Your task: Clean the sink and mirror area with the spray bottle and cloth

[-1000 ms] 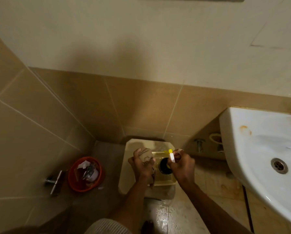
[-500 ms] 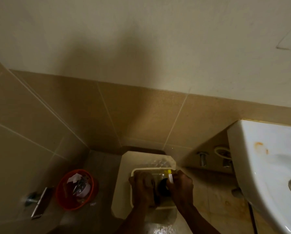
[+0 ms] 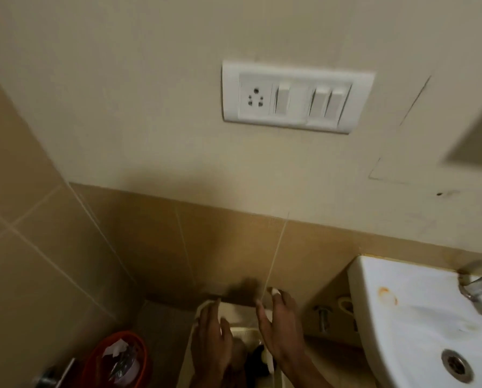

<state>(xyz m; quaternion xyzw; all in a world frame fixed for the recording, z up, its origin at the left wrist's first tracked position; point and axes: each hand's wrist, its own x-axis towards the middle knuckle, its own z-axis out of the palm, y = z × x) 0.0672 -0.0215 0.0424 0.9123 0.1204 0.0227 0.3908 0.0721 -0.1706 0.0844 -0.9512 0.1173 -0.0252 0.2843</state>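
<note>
My hands are low in the middle of the view, over a cream box-like fixture (image 3: 234,312) that carries a tray. My left hand (image 3: 211,337) is blurred, its fingers stretched forward; a brownish lump (image 3: 238,351), perhaps the cloth, sits by its palm. My right hand (image 3: 281,331) is wrapped around a white object (image 3: 270,359) whose tip shows above the fingers; a black round part (image 3: 258,357) lies beside it. The white sink (image 3: 402,317) with a rust stain is at the right, and a corner of the mirror (image 3: 475,141) shows at the upper right.
A chrome tap (image 3: 477,284) and the drain (image 3: 456,365) are on the sink. A white switch and socket plate (image 3: 295,98) is on the wall above. A red bin (image 3: 116,357) with waste stands at the lower left beside a metal handle (image 3: 52,376). Pipe fittings (image 3: 322,317) stick out under the sink.
The view has tilted upward, bringing the switch plate and mirror corner into sight. Both hands have risen from the tray, and the left hand's fingers have stretched out.
</note>
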